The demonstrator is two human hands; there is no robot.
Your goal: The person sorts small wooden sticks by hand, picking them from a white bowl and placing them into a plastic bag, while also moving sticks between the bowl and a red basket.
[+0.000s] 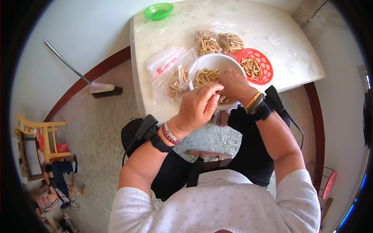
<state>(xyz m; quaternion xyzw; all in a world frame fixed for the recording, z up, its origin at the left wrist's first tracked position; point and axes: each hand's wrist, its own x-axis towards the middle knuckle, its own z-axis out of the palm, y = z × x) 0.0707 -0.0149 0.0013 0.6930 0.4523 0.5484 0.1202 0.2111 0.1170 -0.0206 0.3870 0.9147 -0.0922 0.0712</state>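
A white bowl [241, 69] holds many short, tan, dried stick-like pieces [207, 75]. Over its near left rim is my left hand [198, 106], thumb and fingers drawn together; whatever lies between them is hidden. My right hand [236, 84] reaches in over the pieces from the right, slightly blurred, with its fingertips out of sight. At the bowl's left side lies a clear zip bag [165, 72], partly filled with the same pieces, its upper part standing against the rim. A red perforated basket [268, 70] with more pieces touches the bowl's right side.
Behind the bowl lie two filled clear bags [207, 42]. A green dish [158, 11] sits at the table's [279, 35] far left corner. On the floor at left are a broom [104, 89], a wooden chair [48, 139] and another person [52, 194]. A red-topped stool [330, 184] stands right.
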